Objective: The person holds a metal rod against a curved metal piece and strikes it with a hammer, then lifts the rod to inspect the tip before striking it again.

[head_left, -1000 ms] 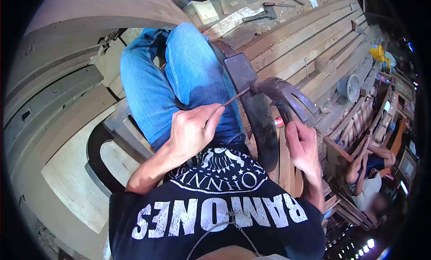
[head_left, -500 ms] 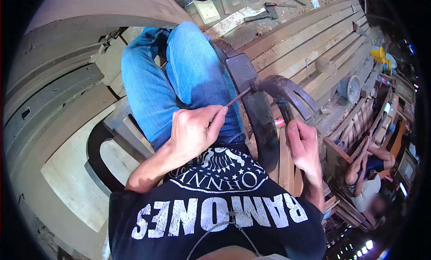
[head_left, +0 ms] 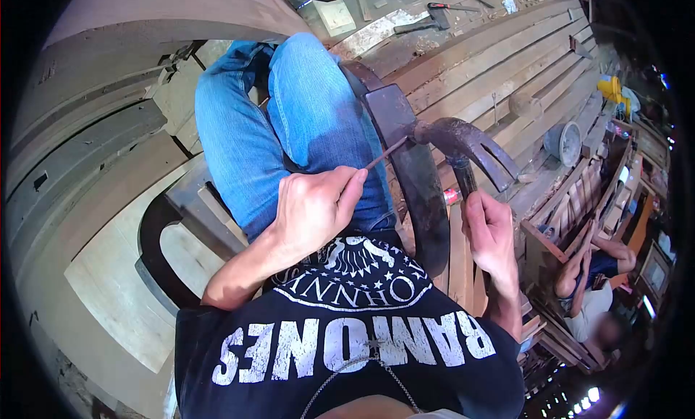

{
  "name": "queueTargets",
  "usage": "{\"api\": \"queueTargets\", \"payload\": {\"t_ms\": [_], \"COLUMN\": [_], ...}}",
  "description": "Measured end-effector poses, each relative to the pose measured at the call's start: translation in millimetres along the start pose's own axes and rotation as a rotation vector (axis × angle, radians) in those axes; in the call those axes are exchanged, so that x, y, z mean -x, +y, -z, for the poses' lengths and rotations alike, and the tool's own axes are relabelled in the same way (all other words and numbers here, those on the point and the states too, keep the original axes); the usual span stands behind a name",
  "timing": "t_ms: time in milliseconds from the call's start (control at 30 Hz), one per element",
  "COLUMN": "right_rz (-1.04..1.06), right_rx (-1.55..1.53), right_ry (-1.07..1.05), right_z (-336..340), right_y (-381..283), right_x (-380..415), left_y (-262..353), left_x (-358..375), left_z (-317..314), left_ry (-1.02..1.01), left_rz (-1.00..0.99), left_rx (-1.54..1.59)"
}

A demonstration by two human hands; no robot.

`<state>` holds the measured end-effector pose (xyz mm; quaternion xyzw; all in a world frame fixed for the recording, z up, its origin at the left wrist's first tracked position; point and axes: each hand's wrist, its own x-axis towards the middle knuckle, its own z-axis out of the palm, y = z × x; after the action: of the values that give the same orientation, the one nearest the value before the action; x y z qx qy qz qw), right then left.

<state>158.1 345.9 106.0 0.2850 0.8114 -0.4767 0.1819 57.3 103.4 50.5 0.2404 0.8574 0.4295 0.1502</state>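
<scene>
My left hand (head_left: pixel 316 205) is closed, pinching a thin metal rod (head_left: pixel 384 157) between thumb and bent fingers. The rod slants up and right, its far end right at a dark curved piece (head_left: pixel 426 202) with a squared block, beside my right thigh. My right hand (head_left: pixel 492 229) is wrapped round the handle of a claw hammer (head_left: pixel 478 147). The hammer's striking face is close by the rod's far end, and its claw points right. Both forearms lie in front of my black printed T-shirt (head_left: pixel 347 346), over my jeans (head_left: pixel 318 108).
Long wooden planks (head_left: pixel 499 79) run along the right. A hatchet-like tool (head_left: pixel 427 24) and wood scraps lie at the top. A grey bucket (head_left: pixel 563 144) and a yellow object (head_left: pixel 612 88) stand farther right. Another person (head_left: pixel 594 289) sits at the lower right. Curved dark timber parts (head_left: pixel 87 158) lie left.
The hammer head has shifted slightly right, with my right hand still round its handle. My left hand and the rod stay in nearly the same place.
</scene>
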Motion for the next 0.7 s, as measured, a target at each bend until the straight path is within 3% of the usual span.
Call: {"api": "queueTargets", "payload": {"t_ms": [700], "right_rz": [0.033], "right_rx": [0.033], "right_ry": [-0.020], "right_z": [1.1], "right_y": [-7.0], "right_x": [-1.0], "left_y": [1.8], "left_x": [0.0], "left_z": [-1.3], "left_ry": [0.037], "left_rz": [-0.051], "left_rx": [-0.040]}}
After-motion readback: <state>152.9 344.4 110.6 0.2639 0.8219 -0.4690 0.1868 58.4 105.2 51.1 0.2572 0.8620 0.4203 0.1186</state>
